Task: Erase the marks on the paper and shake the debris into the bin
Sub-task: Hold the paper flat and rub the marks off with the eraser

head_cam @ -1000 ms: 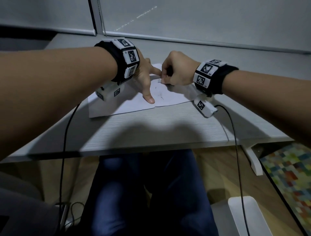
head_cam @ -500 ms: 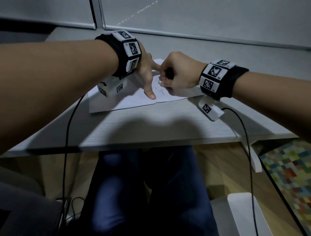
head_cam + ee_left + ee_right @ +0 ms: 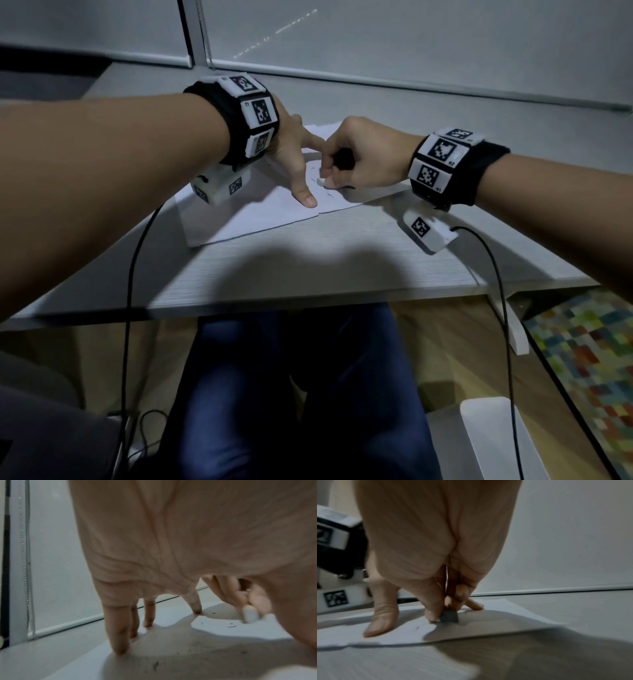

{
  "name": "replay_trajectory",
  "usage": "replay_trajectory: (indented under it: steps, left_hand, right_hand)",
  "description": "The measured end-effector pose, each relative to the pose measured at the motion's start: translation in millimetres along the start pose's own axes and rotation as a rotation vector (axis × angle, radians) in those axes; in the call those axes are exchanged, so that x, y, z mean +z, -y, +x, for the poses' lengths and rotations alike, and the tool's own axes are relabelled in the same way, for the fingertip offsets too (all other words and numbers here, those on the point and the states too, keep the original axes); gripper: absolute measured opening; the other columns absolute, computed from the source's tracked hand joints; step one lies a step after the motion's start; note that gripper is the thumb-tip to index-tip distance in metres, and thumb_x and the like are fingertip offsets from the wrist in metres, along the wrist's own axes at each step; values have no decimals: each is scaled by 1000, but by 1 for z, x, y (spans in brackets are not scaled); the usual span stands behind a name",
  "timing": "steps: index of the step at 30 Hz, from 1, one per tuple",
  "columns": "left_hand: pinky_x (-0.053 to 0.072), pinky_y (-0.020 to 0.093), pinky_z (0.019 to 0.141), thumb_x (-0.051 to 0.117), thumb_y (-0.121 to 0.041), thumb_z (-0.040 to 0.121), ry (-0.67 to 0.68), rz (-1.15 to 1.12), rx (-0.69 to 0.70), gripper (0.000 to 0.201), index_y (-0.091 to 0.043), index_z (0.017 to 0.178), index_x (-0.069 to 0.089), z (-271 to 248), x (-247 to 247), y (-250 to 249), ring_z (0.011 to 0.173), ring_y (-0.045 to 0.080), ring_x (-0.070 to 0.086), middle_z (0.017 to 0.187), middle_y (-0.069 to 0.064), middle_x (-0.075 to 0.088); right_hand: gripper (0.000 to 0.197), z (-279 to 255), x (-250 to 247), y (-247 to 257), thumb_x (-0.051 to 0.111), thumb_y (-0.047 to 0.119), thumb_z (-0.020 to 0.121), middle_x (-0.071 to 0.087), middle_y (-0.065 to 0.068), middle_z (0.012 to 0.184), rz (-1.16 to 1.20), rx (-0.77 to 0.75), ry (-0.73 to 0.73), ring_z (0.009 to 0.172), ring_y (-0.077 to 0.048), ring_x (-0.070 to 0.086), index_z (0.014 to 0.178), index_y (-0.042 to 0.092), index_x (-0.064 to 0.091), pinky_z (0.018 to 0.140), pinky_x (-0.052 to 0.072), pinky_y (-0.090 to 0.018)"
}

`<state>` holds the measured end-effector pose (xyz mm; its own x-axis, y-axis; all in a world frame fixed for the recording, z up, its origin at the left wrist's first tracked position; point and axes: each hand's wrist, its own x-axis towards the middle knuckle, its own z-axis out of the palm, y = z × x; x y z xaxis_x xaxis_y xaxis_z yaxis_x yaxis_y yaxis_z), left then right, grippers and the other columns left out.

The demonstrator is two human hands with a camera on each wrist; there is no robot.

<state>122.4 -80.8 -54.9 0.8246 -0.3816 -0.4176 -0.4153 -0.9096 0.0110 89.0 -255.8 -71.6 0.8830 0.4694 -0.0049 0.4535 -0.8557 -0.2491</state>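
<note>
Pinching eraser [image 3: 321, 181], right hand [image 3: 364, 156] grip slid nearer; left hand [image 3: 291, 154] still flat on paper [image 3: 246, 219].

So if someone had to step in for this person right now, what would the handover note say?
Right hand: pinches the eraser, its tip on the paper.
Left hand: fingers spread, pressing the paper flat on the desk.
Done: some rubbing; dark crumbs lie on the sheet.
Left: a few pencil marks remain beside the eraser; finish those, then lift the paper and shake the crumbs into the bin on the floor to the right.
</note>
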Motion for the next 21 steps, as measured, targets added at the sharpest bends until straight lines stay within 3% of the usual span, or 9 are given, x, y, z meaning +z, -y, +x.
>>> replay_trajectory:
  steps: [2, 5, 8, 9, 12, 15, 18, 21]
  left_hand:
    - [36, 45, 98, 74, -92, 56, -38, 27, -4, 119, -68, 158, 17, -2, 0, 1, 144, 36, 40, 141, 8, 36]
    - [36, 45, 107, 67, -94, 63, -49, 76, -1, 114, -61, 161, 18, -5, -1, 1, 148, 30, 40, 160, 4, 43]
    - [40, 48, 107, 64, -101, 57, -66, 111, 13, 122, -58, 162, 21, -9, 1, -3, 143, 35, 44, 148, 3, 39]
    - [42, 52, 109, 61, -104, 54, -79, 134, 40, 125, -54, 162, 23, -9, 2, -4, 142, 36, 44, 145, 1, 36]
    - [37, 60, 116, 51, -106, 48, -89, 158, 185, 132, -43, 163, 29, -4, 6, -5, 147, 33, 37, 159, -3, 32]
    - [32, 58, 121, 53, -102, 51, -38, 105, 177, 130, -47, 165, 23, -5, 9, -2, 154, 31, 32, 166, -4, 29]
    - [35, 58, 119, 54, -104, 44, -51, 92, 143, 134, -51, 163, 24, -4, 7, -3, 152, 33, 33, 163, -3, 31]
    - [41, 60, 113, 60, -104, 39, -50, 91, 132, 128, -56, 154, 33, -3, 5, -5, 147, 37, 39, 155, 0, 35]
  right_hand:
    - [17, -1, -4, -7, 81, 34, 89, 75, 5, 79, 2, 32, -28, 68, -8, 63, 87, 17, 79, 67, 51, -18]
    - [19, 2, -7, -22, 80, 34, 90, 71, 7, 77, -12, 140, -72, 70, -8, 63, 87, 15, 77, 72, 52, -25]
    - [15, 6, -3, -25, 78, 28, 91, 68, 9, 76, -26, 183, -90, 70, -6, 61, 88, 13, 76, 74, 53, -27]
    - [14, 7, -2, -25, 78, 26, 91, 70, 6, 77, -29, 189, -100, 70, -9, 62, 88, 13, 76, 75, 55, -27]
    - [11, 9, 1, -22, 76, 23, 91, 71, 2, 76, -53, 202, -128, 70, -16, 64, 85, 14, 75, 72, 56, -29]
    - [14, 9, 3, -17, 77, 25, 88, 71, 1, 74, -38, 179, -146, 70, -18, 65, 82, 13, 76, 66, 52, -25]
    - [13, 8, 6, -10, 76, 21, 86, 74, -3, 75, -42, 158, -132, 71, -20, 68, 80, 10, 75, 67, 57, -28]
    - [13, 4, 7, -2, 74, 17, 85, 70, -1, 67, -24, 114, -110, 59, -9, 62, 76, 8, 72, 60, 48, -23]
